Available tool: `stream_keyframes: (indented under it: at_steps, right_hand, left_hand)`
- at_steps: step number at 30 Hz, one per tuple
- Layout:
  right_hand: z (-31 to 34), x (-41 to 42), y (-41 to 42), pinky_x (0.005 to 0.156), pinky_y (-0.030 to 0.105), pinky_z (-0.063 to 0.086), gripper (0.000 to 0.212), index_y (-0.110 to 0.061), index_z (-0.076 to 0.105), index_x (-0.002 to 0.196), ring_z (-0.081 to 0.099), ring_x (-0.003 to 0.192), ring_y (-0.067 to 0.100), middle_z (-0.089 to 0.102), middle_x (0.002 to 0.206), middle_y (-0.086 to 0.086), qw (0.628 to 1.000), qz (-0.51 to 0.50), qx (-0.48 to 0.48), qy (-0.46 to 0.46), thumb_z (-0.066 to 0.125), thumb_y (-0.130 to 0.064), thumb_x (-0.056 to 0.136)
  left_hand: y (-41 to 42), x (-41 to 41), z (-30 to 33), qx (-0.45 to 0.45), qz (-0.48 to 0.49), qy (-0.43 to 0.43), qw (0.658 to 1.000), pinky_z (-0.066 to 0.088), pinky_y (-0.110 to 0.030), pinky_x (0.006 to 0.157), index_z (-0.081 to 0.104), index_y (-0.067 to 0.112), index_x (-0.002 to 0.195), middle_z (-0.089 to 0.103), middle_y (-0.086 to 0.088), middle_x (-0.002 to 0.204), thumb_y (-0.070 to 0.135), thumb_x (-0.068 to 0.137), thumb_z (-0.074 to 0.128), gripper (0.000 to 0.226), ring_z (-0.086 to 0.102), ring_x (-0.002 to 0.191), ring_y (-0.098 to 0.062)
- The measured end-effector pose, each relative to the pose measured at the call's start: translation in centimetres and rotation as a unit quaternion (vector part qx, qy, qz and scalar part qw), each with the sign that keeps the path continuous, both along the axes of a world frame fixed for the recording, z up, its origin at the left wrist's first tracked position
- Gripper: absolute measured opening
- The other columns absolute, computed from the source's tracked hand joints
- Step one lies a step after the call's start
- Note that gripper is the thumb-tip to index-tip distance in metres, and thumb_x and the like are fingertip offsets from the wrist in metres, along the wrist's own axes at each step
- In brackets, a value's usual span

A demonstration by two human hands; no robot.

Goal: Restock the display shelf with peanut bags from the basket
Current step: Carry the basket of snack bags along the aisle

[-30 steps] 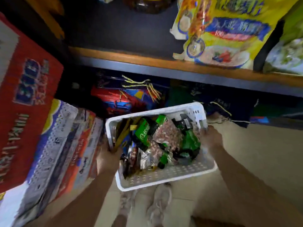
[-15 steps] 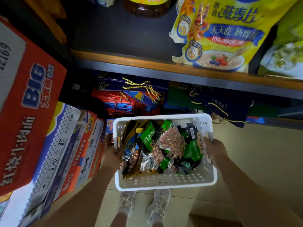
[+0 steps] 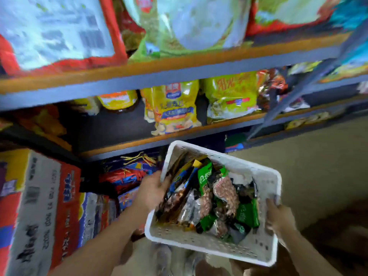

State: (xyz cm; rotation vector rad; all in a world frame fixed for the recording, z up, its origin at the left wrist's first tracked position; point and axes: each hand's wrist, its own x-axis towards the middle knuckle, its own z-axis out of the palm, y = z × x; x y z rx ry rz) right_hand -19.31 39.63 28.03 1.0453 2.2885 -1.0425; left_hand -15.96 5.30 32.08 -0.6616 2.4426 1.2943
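A white perforated plastic basket [image 3: 201,241] is held up in front of me, tilted, at the lower middle of the blurred head view. It holds several peanut bags [image 3: 225,194], green and clear, with nuts showing through. My left hand [image 3: 152,189] grips the basket's left rim. Over at the right rim, my right hand [image 3: 278,218] grips it with fingers curled over the edge. The display shelf [image 3: 179,74] with orange-edged boards rises behind the basket.
Yellow cereal bags [image 3: 171,110] stand on the middle shelf, with dark free shelf space left of them. Large red and white bags [image 3: 55,30] fill the top shelf. Stacked cartons [image 3: 39,206] stand at the left. Blue and red gift bags [image 3: 127,174] sit under the lowest shelf. Beige floor lies at right.
The basket has been lifted and tilted, turning to the right. My view has swung upward, bringing higher shelves into sight. Both hands keep their hold on the rims.
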Motion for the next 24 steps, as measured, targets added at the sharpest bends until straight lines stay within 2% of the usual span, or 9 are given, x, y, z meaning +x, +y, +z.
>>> stream_keyframes:
  at_steps: [2,5,8,10,12,14,17,20,24]
  right_hand:
    - [2.7,0.5,3.5,0.045,0.027,0.039,0.036,-0.006,0.054,0.068,0.048,0.050,0.023,0.051,0.058,0.012,0.998,-0.058,-0.005,0.010,0.052,-0.034,0.091]
    - [5.2,0.6,9.0,0.047,0.027,0.045,0.032,-0.006,0.055,0.077,0.048,0.055,0.022,0.049,0.061,0.006,0.995,-0.103,0.007,0.016,0.051,-0.035,0.091]
    - [5.4,-0.1,13.6,0.066,0.032,0.046,0.042,0.003,0.064,0.098,0.060,0.077,0.032,0.061,0.080,0.017,0.989,-0.140,0.033,0.018,0.048,-0.036,0.093]
    - [6.0,-1.1,17.3,0.072,0.033,0.045,0.045,0.006,0.063,0.107,0.061,0.088,0.033,0.062,0.091,0.019,0.984,-0.170,0.039,0.020,0.045,-0.034,0.094]
    - [6.4,-2.1,20.8,0.080,0.039,0.052,0.046,0.008,0.064,0.103,0.064,0.091,0.038,0.066,0.095,0.023,0.974,-0.221,0.032,0.028,0.049,-0.034,0.092]
    - [6.9,-3.4,24.3,0.081,0.043,0.054,0.043,0.006,0.066,0.097,0.065,0.089,0.041,0.069,0.095,0.026,0.965,-0.259,0.030,0.035,0.052,-0.034,0.090]
    - [7.0,-5.9,29.7,0.077,0.044,0.053,0.037,0.004,0.067,0.091,0.066,0.083,0.040,0.069,0.087,0.025,0.953,-0.300,0.026,0.030,0.056,-0.032,0.087]
    - [6.6,-8.4,34.3,0.069,0.041,0.050,0.035,-0.001,0.064,0.077,0.058,0.069,0.032,0.060,0.071,0.018,0.939,-0.342,0.026,0.032,0.059,-0.035,0.085]
    - [5.4,-12.8,40.2,0.057,0.034,0.045,0.033,-0.002,0.063,0.072,0.054,0.058,0.028,0.058,0.062,0.014,0.912,-0.408,0.011,0.033,0.065,-0.034,0.081]
  left_hand:
    - [3.5,-3.1,2.6,-0.039,-0.082,0.021,0.996,0.027,-0.028,0.057,0.054,0.011,0.076,0.058,-0.014,0.069,0.022,0.094,0.050,0.021,0.056,0.070,-0.025]
    - [9.7,-8.0,5.0,-0.065,-0.158,0.036,0.985,0.027,-0.029,0.054,0.037,0.020,0.059,0.042,0.002,0.054,0.023,0.094,0.049,0.037,0.048,0.061,-0.022]
    - [14.9,-12.9,4.8,-0.100,-0.240,0.020,0.966,0.025,-0.029,0.045,0.035,0.014,0.059,0.037,-0.002,0.052,0.024,0.095,0.045,0.038,0.047,0.052,-0.028]
    - [19.9,-16.3,5.5,-0.138,-0.279,0.026,0.950,0.025,-0.028,0.046,0.036,0.011,0.061,0.038,-0.005,0.056,0.015,0.094,0.047,0.034,0.040,0.049,-0.021]
    - [24.7,-19.5,6.4,-0.169,-0.315,0.025,0.934,0.028,-0.031,0.050,0.041,0.008,0.066,0.042,-0.009,0.060,0.008,0.092,0.047,0.027,0.037,0.050,-0.021]
    - [29.0,-22.7,6.8,-0.147,-0.328,0.051,0.932,0.037,-0.032,0.053,0.041,0.010,0.064,0.044,-0.010,0.058,0.011,0.093,0.049,0.030,0.042,0.049,-0.022]
    - [35.2,-27.7,7.0,-0.115,-0.378,0.103,0.913,0.040,-0.035,0.056,0.059,-0.001,0.086,0.060,-0.015,0.070,0.017,0.091,0.055,0.018,0.055,0.062,-0.028]
    - [41.1,-33.0,6.3,-0.129,-0.419,0.070,0.896,0.033,-0.028,0.056,0.052,0.005,0.073,0.052,-0.004,0.063,0.016,0.089,0.056,0.020,0.059,0.071,-0.028]
    - [49.0,-41.6,3.2,-0.127,-0.473,0.022,0.871,0.044,-0.033,0.061,0.053,0.004,0.074,0.062,-0.016,0.076,0.022,0.083,0.057,0.020,0.063,0.077,-0.030]
